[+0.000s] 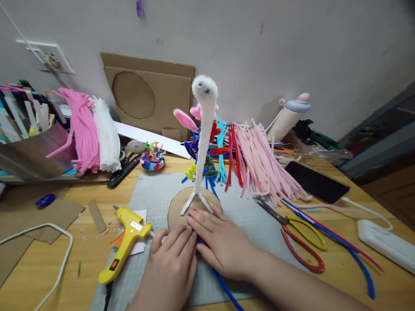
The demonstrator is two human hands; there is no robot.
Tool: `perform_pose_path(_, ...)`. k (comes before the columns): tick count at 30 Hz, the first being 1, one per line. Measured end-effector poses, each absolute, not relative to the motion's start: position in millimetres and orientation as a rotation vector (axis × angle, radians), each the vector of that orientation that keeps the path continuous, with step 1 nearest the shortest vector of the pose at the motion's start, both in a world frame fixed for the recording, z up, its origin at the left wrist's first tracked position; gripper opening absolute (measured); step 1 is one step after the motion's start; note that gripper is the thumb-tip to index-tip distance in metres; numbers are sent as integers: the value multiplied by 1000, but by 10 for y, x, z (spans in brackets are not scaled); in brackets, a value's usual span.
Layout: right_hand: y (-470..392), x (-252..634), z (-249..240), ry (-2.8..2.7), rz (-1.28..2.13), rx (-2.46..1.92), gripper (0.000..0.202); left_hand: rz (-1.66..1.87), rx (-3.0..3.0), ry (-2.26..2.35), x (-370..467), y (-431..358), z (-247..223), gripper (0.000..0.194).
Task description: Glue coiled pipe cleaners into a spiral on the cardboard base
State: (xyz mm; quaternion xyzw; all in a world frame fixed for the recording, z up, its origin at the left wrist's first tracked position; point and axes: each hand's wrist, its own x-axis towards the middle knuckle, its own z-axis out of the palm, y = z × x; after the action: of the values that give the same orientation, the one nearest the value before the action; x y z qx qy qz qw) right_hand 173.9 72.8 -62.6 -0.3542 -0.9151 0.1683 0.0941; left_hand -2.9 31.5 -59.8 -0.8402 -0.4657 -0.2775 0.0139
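Note:
A white pipe-cleaner figure (203, 142) with a fuzzy head stands upright on a round cardboard disc (177, 208). Pink, red, blue and yellow loops stick out behind its neck. My left hand (173, 263) and my right hand (220, 242) lie side by side at the disc's near edge, fingers pressing a blue pipe cleaner (223, 287) down against it. The blue strand runs out from under my right hand toward me. A yellow glue gun (125, 244) lies just left of my left hand.
Grey cutting mat (152, 194) under the disc. Red-and-yellow scissors (298, 235) at the right, loose pink pipe cleaners (262, 168) behind them, a black phone (316, 181), a white power strip (385, 242). Pink and white bundles (94, 134) and cardboard sheets (149, 95) stand at the back.

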Motion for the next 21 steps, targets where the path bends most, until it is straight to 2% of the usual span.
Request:
perform_pose_path(11, 736, 1746, -584, -2733, 604, -1065, 54, -798, -2593, -1436, -68, 311, -671, 29)
perform_pose_path(17, 734, 1747, -592, -2736, 616, -1055, 55, -1025, -2538, -1454, -49, 334, -780, 27)
perform_pose_path(21, 741, 1748, -608, -2742, 614, -1040, 57, -1015, -2535, -1449, -51, 336, -821, 27)
